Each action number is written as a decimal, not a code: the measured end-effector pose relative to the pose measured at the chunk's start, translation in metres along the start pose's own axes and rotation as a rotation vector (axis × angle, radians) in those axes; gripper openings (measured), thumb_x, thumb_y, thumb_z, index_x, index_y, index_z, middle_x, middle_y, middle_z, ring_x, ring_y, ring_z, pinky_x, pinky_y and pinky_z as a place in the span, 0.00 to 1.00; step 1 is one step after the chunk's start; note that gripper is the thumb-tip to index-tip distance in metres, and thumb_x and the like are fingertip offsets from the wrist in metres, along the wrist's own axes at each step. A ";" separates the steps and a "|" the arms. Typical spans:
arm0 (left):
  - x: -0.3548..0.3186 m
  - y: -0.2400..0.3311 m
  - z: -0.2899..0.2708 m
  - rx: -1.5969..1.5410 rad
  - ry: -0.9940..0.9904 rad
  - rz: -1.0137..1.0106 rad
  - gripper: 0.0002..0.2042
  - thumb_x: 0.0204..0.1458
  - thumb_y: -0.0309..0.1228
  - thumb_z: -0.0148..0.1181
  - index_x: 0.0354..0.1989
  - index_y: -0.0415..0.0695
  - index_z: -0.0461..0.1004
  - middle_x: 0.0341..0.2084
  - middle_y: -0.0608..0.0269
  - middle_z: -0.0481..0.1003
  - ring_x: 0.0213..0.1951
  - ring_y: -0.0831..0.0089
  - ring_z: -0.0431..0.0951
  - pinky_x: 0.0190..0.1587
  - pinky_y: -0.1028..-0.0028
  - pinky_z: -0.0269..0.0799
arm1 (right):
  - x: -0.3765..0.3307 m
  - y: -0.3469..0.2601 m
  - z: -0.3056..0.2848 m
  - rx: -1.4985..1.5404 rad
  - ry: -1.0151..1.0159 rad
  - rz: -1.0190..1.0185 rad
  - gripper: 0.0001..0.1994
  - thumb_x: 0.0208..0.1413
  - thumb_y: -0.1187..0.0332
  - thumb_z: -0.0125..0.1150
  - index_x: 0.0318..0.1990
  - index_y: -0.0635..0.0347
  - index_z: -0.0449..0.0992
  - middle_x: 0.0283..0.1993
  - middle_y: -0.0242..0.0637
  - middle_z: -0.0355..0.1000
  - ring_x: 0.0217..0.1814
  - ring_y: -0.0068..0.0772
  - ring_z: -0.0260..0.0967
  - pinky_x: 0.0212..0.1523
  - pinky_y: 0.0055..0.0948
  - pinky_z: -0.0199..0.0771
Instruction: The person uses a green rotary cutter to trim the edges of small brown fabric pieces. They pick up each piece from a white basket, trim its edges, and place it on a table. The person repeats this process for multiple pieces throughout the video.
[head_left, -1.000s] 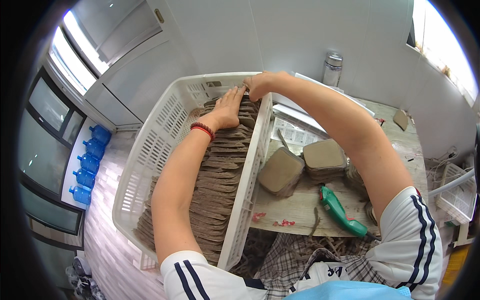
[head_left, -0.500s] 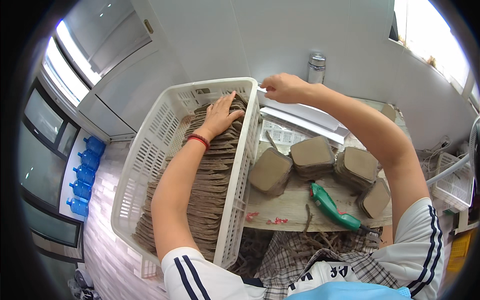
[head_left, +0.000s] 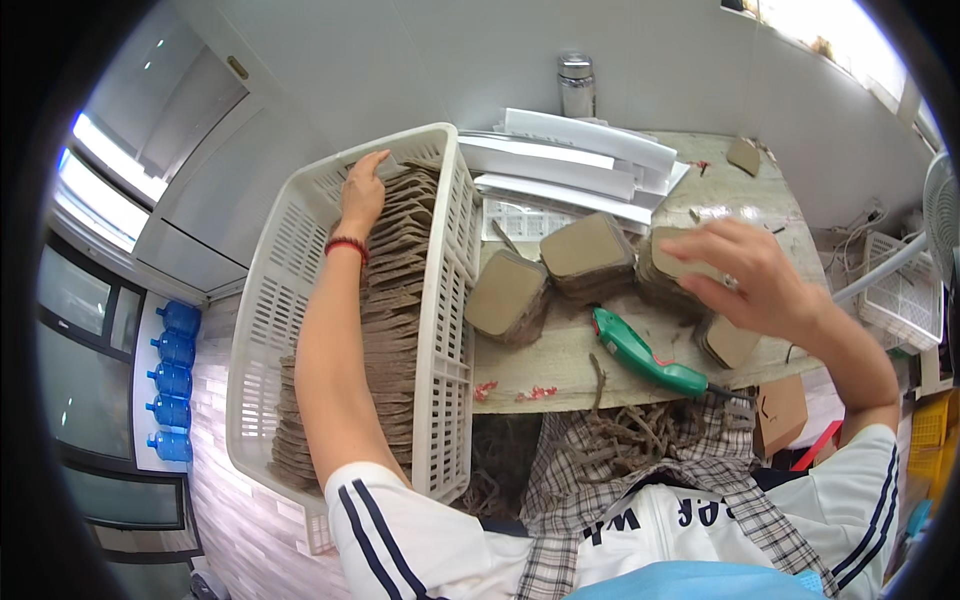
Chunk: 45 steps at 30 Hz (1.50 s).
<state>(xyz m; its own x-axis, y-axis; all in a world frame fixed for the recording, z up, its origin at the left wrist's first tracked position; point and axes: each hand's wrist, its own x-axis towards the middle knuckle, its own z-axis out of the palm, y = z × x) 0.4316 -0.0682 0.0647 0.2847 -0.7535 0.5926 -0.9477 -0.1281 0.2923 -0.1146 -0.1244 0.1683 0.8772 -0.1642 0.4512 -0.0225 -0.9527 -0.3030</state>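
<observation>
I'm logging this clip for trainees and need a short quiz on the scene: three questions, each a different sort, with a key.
1. Multiple choice: of these, which lies nearest the person on the table?
A) metal flask
B) green tool
C) sheets of paper

2. True or false: the left hand has a red bracelet at its wrist.

3. Short answer: which hand is by the brown stacks, and is its grip open or closed?

Key:
1. B
2. True
3. The right hand; open, with fingers apart, though blurred.
</observation>
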 end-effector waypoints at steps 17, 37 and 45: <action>0.041 0.041 0.030 0.327 -0.354 0.092 0.14 0.53 0.23 0.40 0.43 0.45 0.72 0.45 0.49 0.74 0.48 0.49 0.72 0.49 0.56 0.69 | -0.211 -0.037 0.091 0.020 0.069 0.596 0.12 0.47 0.76 0.64 0.41 0.63 0.76 0.32 0.41 0.73 0.33 0.42 0.72 0.34 0.35 0.72; -0.028 0.209 -0.035 -0.101 -0.354 -0.081 0.11 0.54 0.32 0.53 0.40 0.41 0.79 0.27 0.54 0.79 0.31 0.60 0.79 0.37 0.68 0.72 | -0.171 -0.006 0.167 -0.125 0.022 0.537 0.26 0.41 0.66 0.70 0.49 0.61 0.68 0.41 0.42 0.66 0.44 0.45 0.66 0.44 0.38 0.67; -0.133 0.249 0.016 0.328 -0.604 -0.056 0.14 0.54 0.29 0.45 0.42 0.35 0.75 0.40 0.41 0.76 0.44 0.46 0.76 0.46 0.56 0.71 | -0.153 0.004 0.195 0.056 -0.049 0.655 0.19 0.41 0.68 0.64 0.41 0.64 0.69 0.38 0.48 0.70 0.44 0.54 0.69 0.45 0.45 0.69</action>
<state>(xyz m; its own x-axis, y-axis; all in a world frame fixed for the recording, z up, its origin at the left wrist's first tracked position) 0.1556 -0.0097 0.0466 0.2948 -0.9550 0.0333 -0.9556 -0.2946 0.0115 -0.1557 -0.0527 -0.0658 0.7116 -0.6922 0.1206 -0.5348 -0.6449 -0.5459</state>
